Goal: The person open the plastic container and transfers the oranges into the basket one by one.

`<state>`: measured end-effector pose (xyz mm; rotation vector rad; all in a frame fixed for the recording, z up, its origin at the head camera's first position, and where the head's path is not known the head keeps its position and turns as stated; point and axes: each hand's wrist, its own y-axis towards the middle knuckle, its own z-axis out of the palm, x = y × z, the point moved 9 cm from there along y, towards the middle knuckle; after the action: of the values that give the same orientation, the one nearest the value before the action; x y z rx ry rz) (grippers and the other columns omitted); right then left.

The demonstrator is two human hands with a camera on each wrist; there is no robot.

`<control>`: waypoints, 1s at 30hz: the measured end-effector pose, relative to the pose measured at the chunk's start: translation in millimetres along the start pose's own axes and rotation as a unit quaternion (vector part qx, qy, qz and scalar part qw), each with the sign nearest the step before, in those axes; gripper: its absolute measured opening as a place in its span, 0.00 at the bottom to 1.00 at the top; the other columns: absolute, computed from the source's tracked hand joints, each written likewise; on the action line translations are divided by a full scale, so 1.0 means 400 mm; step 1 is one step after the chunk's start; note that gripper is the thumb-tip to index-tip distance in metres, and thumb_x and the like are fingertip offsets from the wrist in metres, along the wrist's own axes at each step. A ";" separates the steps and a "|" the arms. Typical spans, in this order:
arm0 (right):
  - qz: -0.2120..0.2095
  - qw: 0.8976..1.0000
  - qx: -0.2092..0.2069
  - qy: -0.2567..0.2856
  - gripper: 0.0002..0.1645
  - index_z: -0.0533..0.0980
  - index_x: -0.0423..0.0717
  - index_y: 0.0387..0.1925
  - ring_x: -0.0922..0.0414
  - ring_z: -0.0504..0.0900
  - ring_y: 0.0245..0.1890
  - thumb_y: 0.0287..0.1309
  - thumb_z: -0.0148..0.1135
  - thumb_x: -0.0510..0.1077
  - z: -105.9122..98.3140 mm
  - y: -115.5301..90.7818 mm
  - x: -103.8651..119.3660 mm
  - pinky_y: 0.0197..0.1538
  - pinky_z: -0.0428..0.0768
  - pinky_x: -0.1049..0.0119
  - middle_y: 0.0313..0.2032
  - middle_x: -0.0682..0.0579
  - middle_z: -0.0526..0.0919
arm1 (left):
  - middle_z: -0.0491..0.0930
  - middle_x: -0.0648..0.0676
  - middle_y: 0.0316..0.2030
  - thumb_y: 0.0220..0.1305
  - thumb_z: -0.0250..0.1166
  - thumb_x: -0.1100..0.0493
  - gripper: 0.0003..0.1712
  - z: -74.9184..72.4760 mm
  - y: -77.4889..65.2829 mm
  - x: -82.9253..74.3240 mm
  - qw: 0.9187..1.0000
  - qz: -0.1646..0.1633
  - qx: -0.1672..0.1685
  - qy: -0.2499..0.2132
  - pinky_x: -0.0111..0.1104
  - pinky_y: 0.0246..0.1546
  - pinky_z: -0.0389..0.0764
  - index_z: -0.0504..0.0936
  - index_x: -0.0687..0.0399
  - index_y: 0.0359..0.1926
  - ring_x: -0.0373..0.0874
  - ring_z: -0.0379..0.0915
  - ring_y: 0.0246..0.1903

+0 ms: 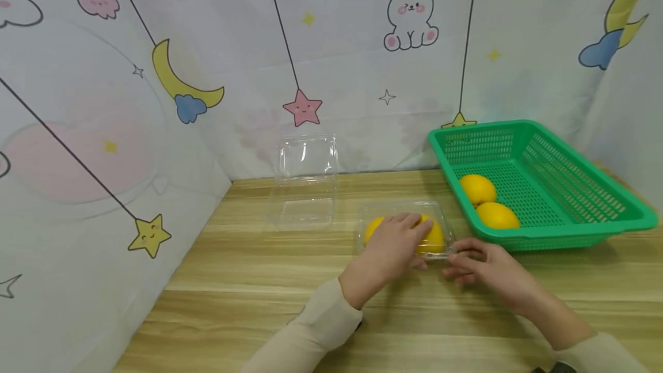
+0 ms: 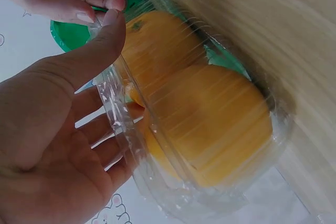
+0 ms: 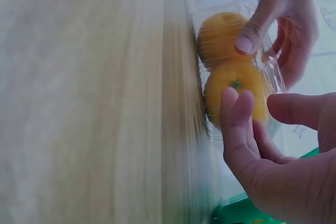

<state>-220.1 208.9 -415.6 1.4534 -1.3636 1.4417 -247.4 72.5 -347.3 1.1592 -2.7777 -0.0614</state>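
A clear plastic clamshell box [image 1: 370, 212] with oranges [image 1: 432, 239] inside stands closed on the table. My left hand [image 1: 393, 246] lies over its lid, fingers spread across the top and thumb along the near side. At the near right corner my right hand [image 1: 481, 266] has its thumb and fingers at the box's edge, with a gap between their tips in the right wrist view. Through the ribbed plastic, two oranges [image 2: 210, 124] show side by side in the left wrist view. Whether the right fingertips touch the plastic I cannot tell.
A green plastic basket [image 1: 570, 229] holding two oranges [image 1: 497, 216] stands to the right, close to the box. Behind on the left, another clear clamshell box [image 1: 305, 203] stands with its lid up. A printed cloth [image 1: 352, 73] hangs behind the wooden table [image 1: 248, 304].
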 end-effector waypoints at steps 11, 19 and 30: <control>0.015 0.990 0.072 0.124 0.17 0.72 0.31 0.58 0.61 0.88 0.51 0.81 0.55 0.41 0.000 0.017 -0.029 0.54 0.85 0.67 0.51 0.50 0.85 | 0.75 0.50 0.70 0.63 0.74 0.36 0.46 -0.003 -0.004 0.001 1.000 0.006 -0.010 -0.001 0.39 0.70 0.73 0.71 0.44 0.77 0.46 0.70 0.71; 0.017 0.988 0.066 0.136 0.15 0.70 0.30 0.58 0.62 0.88 0.50 0.82 0.51 0.40 0.002 0.018 -0.039 0.52 0.85 0.68 0.50 0.51 0.83 | 0.74 0.50 0.71 0.63 0.73 0.37 0.46 -0.001 -0.008 0.001 1.000 0.004 -0.007 0.000 0.40 0.70 0.74 0.70 0.44 0.78 0.45 0.69 0.72; 0.037 0.987 0.061 0.144 0.10 0.76 0.43 0.51 0.61 0.88 0.49 0.82 0.51 0.44 0.004 0.023 -0.054 0.49 0.84 0.67 0.50 0.54 0.83 | 0.73 0.49 0.72 0.64 0.72 0.36 0.46 -0.003 -0.014 -0.001 1.000 0.001 -0.005 0.004 0.40 0.70 0.74 0.70 0.43 0.78 0.44 0.68 0.73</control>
<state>-225.2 209.8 -438.8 1.2205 -1.1772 1.7351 -242.9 68.9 -346.8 1.1529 -2.7678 -0.0692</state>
